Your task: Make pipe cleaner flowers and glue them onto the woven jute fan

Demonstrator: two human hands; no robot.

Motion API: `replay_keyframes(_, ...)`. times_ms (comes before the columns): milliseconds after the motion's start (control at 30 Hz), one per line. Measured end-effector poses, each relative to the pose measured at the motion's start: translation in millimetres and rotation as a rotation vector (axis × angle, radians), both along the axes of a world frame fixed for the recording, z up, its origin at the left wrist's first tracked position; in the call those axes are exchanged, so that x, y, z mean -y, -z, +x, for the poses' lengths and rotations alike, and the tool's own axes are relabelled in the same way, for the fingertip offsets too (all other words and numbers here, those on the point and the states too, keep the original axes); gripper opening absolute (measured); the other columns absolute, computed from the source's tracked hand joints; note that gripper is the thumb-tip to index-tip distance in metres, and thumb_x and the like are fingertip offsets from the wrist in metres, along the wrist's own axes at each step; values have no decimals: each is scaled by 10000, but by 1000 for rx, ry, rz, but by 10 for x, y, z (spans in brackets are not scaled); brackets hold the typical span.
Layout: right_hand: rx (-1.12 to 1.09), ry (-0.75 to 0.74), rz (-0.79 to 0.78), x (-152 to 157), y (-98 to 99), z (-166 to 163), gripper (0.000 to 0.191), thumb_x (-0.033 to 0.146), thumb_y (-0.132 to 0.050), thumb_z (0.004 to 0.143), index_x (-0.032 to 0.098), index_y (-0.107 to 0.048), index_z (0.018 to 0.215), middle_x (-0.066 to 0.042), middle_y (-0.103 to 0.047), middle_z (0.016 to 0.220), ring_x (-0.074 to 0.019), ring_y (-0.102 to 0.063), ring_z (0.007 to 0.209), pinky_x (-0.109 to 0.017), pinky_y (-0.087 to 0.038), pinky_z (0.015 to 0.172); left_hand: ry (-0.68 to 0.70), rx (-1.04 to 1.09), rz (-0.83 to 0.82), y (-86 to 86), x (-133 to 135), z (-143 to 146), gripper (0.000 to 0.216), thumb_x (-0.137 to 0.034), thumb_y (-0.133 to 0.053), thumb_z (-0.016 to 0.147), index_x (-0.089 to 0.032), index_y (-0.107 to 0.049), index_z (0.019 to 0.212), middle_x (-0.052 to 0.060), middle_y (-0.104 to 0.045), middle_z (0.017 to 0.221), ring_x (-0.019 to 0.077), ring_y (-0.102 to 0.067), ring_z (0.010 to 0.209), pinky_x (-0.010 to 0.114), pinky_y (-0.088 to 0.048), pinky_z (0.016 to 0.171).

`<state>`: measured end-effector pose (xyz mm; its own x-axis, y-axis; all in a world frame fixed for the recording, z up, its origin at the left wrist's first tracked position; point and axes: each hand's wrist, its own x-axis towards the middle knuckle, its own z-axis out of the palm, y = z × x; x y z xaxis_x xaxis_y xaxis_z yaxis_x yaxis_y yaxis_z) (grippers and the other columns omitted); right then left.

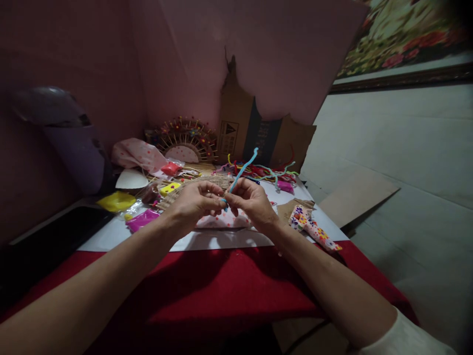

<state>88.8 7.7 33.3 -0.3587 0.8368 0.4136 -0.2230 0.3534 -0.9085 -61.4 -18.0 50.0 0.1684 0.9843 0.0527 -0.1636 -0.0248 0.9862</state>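
Pinching a light-blue pipe cleaner between two hands

The light-blue pipe cleaner point(244, 172) is held above a white sheet point(103, 239), its free end slanting up to the right. The left hand point(192, 199) and right hand point(255, 203) are both narrowed on it, fingertips nearly meeting, so its middle is hidden; whether they grip anything else cannot be told. Below, a pink spotted cloth point(240, 221) is partly covered. A magenta packet point(141, 220) lies to the left, a floral-patterned piece point(314, 227) to the right. Behind, coloured pipe cleaners point(254, 172) tangle before torn cardboard point(237, 118), printed with a triangle label point(229, 137) and large pale characters, too dim to read. A framed picture point(414, 52) and a white sleeve point(408, 337) are cut off at the edges.
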Motion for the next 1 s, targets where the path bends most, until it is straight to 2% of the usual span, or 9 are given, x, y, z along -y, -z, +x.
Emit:
replay_keyframes(133,75,-64,-25,-3,-32,28,326,324,-740,631,165,-458,670,51,-510,575,-62,-466,457,-186,-383,392,10,-86,37,-11,18,15,265,-14,-643,535,-140,-518,732,-28,-585,466,86,-501,405,206,-356,438)
replay_keyframes(267,159,-79,-34,-14,-13,35,294,289,-716,644,166,-473,753,51,-526,598,-64,-474,443,-190,-380,392,-1,-134,30,21,15,21,283,-14,-646,526,-136,-515,744,-28,-585,471,93,-515,415,214,-374,446)
replay_keyframes(433,178,2,-39,17,36,-13,244,240,-647,677,187,-436,788,73,-500,591,-58,-452,412,-189,-359,385,-20,-132,-14,55,2,21,281,-17,-661,535,-131,-519,750,-23,-592,487,92,-517,406,218,-382,445)
replay_keyframes(567,123,90,-51,42,44,-40,231,240,-619,694,192,-419,800,78,-489,593,-55,-448,413,-190,-352,393,-13,-41,-36,34,-3,26,264,-12,-671,559,-123,-528,750,-16,-596,506,87,-536,429,204,-407,461)
replay_keyframes(733,-50,148,-107,-2,48,-37,316,269,-651,668,190,-398,840,68,-512,610,-65,-466,427,-198,-364,396,26,121,-107,5,21,21,203,-10,-662,611,-104,-573,767,17,-631,605,98,-591,514,192,-463,498)
replay_keyframes(900,-107,179,-169,-6,72,-58,349,284,-679,656,188,-405,851,84,-487,545,-67,-455,397,-185,-332,367,133,154,-202,51,37,38,42,-111,-644,717,-84,-614,729,74,-660,683,107,-597,528,244,-524,533)
replay_keyframes(1000,-133,173,-185,21,84,-78,357,279,-692,639,191,-410,838,85,-496,552,-63,-452,391,-184,-328,370,97,171,-193,86,34,61,17,-89,-640,721,-82,-625,714,71,-664,668,96,-592,508,212,-519,504)
